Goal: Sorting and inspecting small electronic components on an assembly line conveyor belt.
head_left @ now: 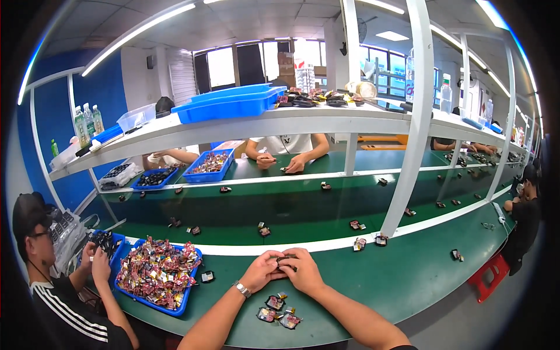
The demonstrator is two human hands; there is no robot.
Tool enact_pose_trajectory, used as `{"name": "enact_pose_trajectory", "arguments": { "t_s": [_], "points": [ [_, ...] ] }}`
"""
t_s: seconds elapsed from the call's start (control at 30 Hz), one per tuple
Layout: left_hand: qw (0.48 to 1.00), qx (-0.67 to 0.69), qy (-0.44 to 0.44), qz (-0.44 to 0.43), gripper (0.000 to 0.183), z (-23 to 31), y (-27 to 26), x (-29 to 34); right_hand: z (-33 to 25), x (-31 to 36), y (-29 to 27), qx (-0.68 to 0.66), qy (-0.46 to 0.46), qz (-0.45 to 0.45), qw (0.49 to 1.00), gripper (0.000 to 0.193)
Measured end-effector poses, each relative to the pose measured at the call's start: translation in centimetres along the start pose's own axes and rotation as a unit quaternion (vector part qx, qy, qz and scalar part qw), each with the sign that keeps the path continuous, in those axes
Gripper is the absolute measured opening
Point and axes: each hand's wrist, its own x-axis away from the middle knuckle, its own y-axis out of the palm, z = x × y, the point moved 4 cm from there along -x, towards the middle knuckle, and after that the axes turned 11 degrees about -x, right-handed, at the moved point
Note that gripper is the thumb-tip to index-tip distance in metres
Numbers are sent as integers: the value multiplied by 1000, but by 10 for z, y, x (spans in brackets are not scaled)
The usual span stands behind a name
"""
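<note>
My left hand, with a metal watch on its wrist, and my right hand meet over the green bench. Both sets of fingers close around a small black plastic part, mostly hidden by them. Just below lie three small electronic assemblies, black-edged with reddish boards and yellow tabs; one is nearest my hands. Left of my left hand, a black casing with a pale square rests beside a blue tray heaped with red circuit boards and silvery pieces.
Beyond a white rail, a dark green conveyor belt carries scattered assemblies. A white post rises at right, holding an overhead shelf with blue trays. Co-workers sit at left, opposite and far right. A red stool stands at right.
</note>
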Motion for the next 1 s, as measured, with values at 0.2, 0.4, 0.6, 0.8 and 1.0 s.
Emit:
{"name": "enact_pose_trajectory", "arguments": {
  "t_s": [0.2, 0.4, 0.6, 0.8, 1.0],
  "points": [
    [1000, 21, 15, -2, 26, 1, 2, -1, -2, -1, 0, -18, 27, 18, 999, 14],
    [999, 17, 36, 10, 25, 1, 3, -1, -7, -2, 0, -27, -8, 23, 999, 15],
    [998, 38, 55, -15, 23, 4, 2, -1, -14, -4, -5, -5, -28, 23, 999, 15],
    [998, 35, 49, -8, 23, 3, 3, 0, -8, -3, -1, -21, -32, 29, 999, 15],
    [999, 26, 47, 4, 23, 2, 3, 0, -12, -4, -3, -18, -34, 12, 999, 17]
  ]
}}
